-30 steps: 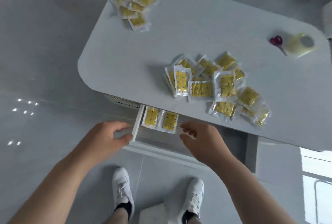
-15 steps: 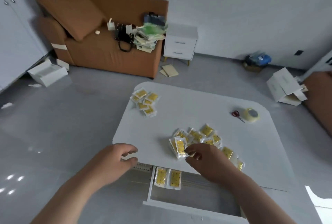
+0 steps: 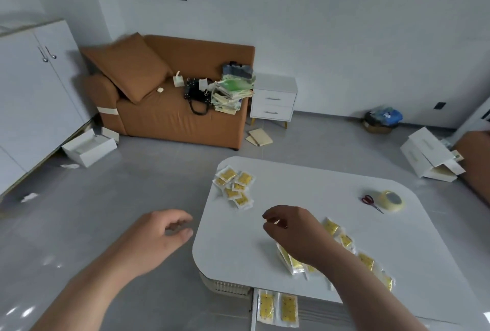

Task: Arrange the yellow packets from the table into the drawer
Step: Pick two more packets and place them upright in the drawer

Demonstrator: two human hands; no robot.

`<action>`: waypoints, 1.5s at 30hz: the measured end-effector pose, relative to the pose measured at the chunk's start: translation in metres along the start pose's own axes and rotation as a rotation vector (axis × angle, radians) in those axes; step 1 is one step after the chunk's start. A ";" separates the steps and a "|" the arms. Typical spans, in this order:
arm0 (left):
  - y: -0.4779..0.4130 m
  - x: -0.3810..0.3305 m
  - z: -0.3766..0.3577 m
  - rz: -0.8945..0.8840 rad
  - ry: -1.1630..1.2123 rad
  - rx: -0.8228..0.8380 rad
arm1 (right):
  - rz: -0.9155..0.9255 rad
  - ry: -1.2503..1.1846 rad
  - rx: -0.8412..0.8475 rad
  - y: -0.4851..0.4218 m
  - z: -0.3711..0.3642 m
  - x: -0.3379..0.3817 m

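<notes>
**Mia:** Are the packets put away yet?

**Tom:** Only two. Two flat yellow packets in clear plastic (image 3: 278, 308) lie side by side at the left end of the white pull-out drawer (image 3: 253, 310). The drawer sticks out from under the near edge of the white bench with round corners (image 3: 305, 192).

**Mia:** And the others?

**Tom:** Lots are left. A big messy pile of yellow packets (image 3: 293, 261) lies by the near edge, partly hidden under the right arm. A small pile of yellow packets (image 3: 234, 187) sits at the far left corner.

**Mia:** What are the hands doing?

**Tom:** The right hand (image 3: 294, 232) hangs over the bench, between the two piles. Its grip is loose, with the fingers bent and apart, and I see nothing in it. The left hand (image 3: 156, 235) is out past the left edge, over the grey floor (image 3: 106, 198). Its grip is loose too and holds nothing.

**Mia:** Anything else up there?

**Tom:** Red-handled scissors (image 3: 370, 201) and a yellowish roll of tape (image 3: 392, 200), just beside each other near the far right corner.

**Mia:** So how far along is it?

**Tom:** I think it has only just begun. Both piles still have to go in the drawer.
</notes>
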State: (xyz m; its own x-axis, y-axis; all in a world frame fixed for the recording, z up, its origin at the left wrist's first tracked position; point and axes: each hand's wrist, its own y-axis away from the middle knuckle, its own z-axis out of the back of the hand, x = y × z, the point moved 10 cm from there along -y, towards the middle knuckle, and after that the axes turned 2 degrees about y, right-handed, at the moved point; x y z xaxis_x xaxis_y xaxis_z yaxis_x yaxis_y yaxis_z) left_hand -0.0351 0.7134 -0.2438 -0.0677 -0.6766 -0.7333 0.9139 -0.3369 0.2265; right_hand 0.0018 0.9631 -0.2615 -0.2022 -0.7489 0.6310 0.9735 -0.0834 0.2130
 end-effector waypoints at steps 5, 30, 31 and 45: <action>-0.056 0.018 0.027 -0.030 -0.089 0.029 | -0.013 0.016 -0.008 -0.055 -0.014 0.016; -0.341 0.044 0.210 -0.296 -0.156 0.272 | -0.234 0.004 -0.190 -0.294 -0.025 0.151; -0.351 0.047 0.220 -0.315 -0.163 0.287 | -0.254 -0.001 -0.218 -0.301 -0.026 0.157; -0.432 0.069 0.253 -0.453 -0.220 0.568 | -0.458 0.018 -0.317 -0.338 -0.062 0.214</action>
State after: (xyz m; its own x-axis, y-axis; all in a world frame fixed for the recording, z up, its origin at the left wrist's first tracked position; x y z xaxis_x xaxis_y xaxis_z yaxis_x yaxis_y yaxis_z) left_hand -0.5357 0.6467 -0.2307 -0.5200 -0.4868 -0.7018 0.4351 -0.8581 0.2728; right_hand -0.3641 0.7902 -0.2446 -0.6134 -0.6002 0.5132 0.7713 -0.5949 0.2262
